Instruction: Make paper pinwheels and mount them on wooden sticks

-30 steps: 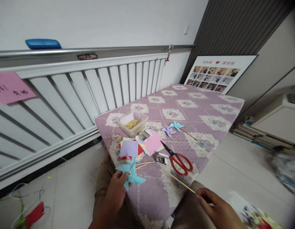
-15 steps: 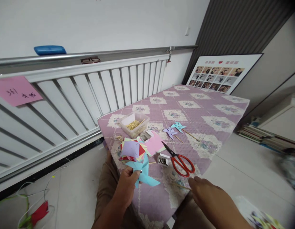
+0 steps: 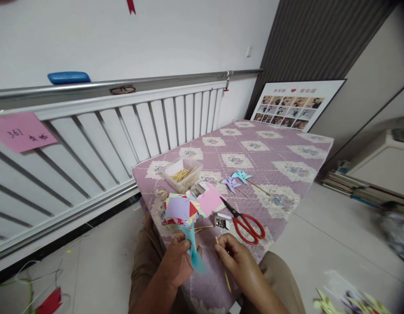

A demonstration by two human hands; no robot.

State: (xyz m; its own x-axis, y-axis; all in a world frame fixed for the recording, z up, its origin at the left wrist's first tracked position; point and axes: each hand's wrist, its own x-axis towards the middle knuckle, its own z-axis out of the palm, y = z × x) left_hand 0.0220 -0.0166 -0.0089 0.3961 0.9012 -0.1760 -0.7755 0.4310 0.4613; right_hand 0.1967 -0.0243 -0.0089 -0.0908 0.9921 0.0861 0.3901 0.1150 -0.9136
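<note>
The left hand (image 3: 177,265) is closed around a blue paper pinwheel (image 3: 193,253), pinching it at the edge of the quilted cover (image 3: 280,153). Just beside it, the right hand (image 3: 238,261) has its fingers curled on a thin wooden stick (image 3: 227,281), one end poking up above the fingertips. Directly beyond the left hand lies a stack of coloured paper squares (image 3: 180,208); beyond the right hand, red scissors (image 3: 246,225) lie near. Farther off are a clear box (image 3: 181,172) of sticks and two finished pinwheels (image 3: 236,179).
</note>
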